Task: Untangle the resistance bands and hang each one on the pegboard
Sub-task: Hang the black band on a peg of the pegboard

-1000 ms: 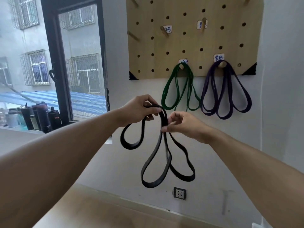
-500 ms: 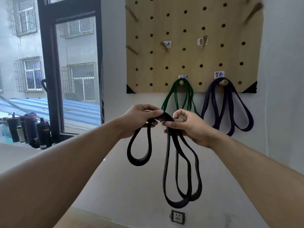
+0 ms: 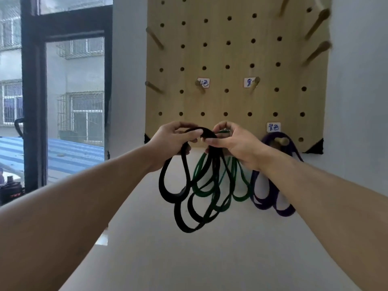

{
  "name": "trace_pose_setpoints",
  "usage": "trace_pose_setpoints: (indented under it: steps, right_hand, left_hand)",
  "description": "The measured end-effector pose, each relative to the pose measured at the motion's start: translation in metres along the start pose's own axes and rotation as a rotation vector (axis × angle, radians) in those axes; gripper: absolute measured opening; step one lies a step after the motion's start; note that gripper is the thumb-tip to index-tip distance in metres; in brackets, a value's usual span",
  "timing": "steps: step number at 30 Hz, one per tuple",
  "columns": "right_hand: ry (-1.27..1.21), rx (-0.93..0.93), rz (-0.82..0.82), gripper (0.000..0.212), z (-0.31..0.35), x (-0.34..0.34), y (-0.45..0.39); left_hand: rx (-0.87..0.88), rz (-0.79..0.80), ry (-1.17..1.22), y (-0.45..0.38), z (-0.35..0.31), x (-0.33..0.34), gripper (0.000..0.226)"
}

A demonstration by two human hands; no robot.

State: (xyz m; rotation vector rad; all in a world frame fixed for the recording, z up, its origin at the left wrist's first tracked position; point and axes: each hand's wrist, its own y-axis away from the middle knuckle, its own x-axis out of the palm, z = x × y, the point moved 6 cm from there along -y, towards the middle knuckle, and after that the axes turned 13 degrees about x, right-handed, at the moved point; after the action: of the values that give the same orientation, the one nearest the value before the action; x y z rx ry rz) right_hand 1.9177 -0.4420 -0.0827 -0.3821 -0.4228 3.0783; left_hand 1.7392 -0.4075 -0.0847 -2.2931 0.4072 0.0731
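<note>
Near the lower edge of the pegboard (image 3: 237, 55), both hands hold the black band (image 3: 190, 198) up at the board's bottom row of holes.

Step in hand (est.): black band appears untangled and gathered into loops; hanging is pending. Green band (image 3: 239, 185) and purple band (image 3: 264, 196) already hang from pegs on the bottom row, so approx. two bands are done.

Grip state:
- Left hand (image 3: 172, 141): fingers curled round the top of the band, thumb over it. One short loop hangs below this hand.
- Right hand (image 3: 235, 143): thumb and fingers pinch the band top just right of the left hand. Longer loops hang below.

Next move (est.): raise the gathered top to a free peg, probably the labelled peg (image 3: 254, 85) up and right of the hands, and slip all the loops over it. Label text is not legible enough to confirm.

Band appearance: flat, matte black, wider than the green band, hanging limp in about three or four loops that overlap the green band in view; contact btwn them cannot be told.
</note>
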Motion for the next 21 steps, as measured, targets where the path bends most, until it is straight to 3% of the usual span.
trace_pose_setpoints:
  steps: [5, 9, 12, 15, 21]
  right_hand:
    - [0.107, 0.021, 0.016, 0.031, 0.018, -0.006, -0.011]
    - [-0.138, 0.006, -0.027, 0.024, 0.031, -0.034, -0.01]
    - [-0.214, -0.072, -0.165, 0.02, 0.047, -0.065, -0.005]
    - [-0.153, -0.158, -0.349, 0.031, 0.065, -0.092, 0.003]
    - [-0.064, -0.311, -0.593, 0.032, 0.098, -0.134, 0.002]
  left_hand:
    - [0.088, -0.042, 0.045, -0.026, -0.009, -0.002, 0.023]
    - [0.12, -0.034, 0.082, -0.047, -0.021, 0.021, 0.027]
    - [0.148, -0.017, 0.11, -0.066, -0.035, 0.047, 0.027]
    - [0.192, -0.014, 0.09, -0.086, -0.047, 0.067, 0.028]
    - [0.281, -0.07, -0.02, -0.122, -0.072, 0.094, 0.033]
